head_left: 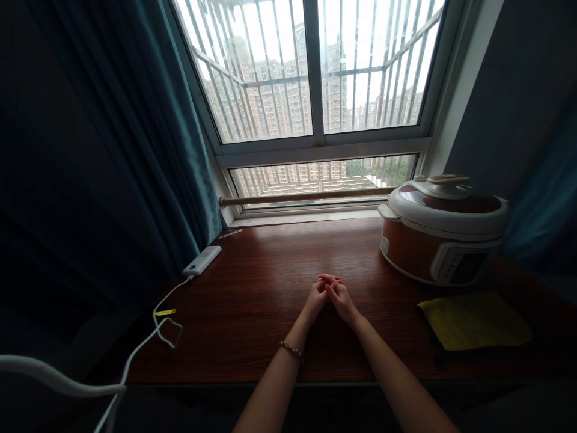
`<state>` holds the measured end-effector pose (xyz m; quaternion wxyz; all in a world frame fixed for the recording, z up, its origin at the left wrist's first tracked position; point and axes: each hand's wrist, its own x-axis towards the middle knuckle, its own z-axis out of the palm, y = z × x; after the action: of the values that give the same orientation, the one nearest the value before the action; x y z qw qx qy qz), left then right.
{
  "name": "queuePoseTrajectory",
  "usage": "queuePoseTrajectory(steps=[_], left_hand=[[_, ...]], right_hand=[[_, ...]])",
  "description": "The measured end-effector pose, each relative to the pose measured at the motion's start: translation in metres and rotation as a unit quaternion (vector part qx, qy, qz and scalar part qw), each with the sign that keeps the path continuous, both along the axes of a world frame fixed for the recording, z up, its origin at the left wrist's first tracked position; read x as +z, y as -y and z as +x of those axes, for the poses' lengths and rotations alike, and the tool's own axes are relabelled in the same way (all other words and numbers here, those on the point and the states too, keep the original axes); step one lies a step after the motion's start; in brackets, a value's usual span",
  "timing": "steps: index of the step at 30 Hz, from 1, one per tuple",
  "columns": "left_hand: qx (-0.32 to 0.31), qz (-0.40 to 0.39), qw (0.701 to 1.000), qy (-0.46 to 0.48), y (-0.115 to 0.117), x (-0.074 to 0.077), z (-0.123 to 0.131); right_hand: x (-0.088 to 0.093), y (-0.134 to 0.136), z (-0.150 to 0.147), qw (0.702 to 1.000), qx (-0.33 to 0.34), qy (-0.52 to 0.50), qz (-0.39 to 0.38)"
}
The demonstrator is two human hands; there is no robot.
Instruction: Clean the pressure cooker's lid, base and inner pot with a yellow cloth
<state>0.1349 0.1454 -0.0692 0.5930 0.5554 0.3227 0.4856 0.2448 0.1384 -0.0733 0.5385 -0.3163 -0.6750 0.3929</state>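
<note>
My left hand [317, 297] and my right hand [341, 299] rest together on the dark reddish-brown wooden table [270, 300]. Their fingers are closed and overlap at the tips, each hand touching the other. No object shows in either one. A beaded bracelet [291, 348] circles my left wrist. Nearest on the right are a yellow-green cloth [475, 322] lying flat and, behind it, a brown and white electric cooker [444, 231] with its lid on.
A white power bank [202, 260] lies at the table's left edge. Its white cable [135, 352] with a yellow tag [164, 312] runs toward the lower left. Blue curtain [148, 150] hangs on the left; a barred window [315, 142] is behind the table.
</note>
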Motion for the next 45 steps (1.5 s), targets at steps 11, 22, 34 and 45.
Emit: queuePoseTrajectory(steps=[11,22,34,45], left_hand=[[0.006,0.005,1.0,-0.003,-0.0013,-0.0013,0.0007],[0.009,0.0,1.0,-0.013,-0.0007,0.0007,0.0001],[0.009,-0.006,1.0,-0.01,-0.0013,-0.0008,0.0003],[0.007,-0.006,1.0,-0.011,-0.0006,0.0002,-0.0006]], right_hand=[[-0.0004,0.0003,-0.0008,1.0,0.001,0.0,-0.003],[0.0004,0.001,-0.0004,1.0,0.0,-0.001,-0.002],[0.0011,0.0015,-0.0006,1.0,-0.004,-0.002,-0.004],[0.002,0.0015,-0.0003,1.0,-0.006,0.0,-0.004]])
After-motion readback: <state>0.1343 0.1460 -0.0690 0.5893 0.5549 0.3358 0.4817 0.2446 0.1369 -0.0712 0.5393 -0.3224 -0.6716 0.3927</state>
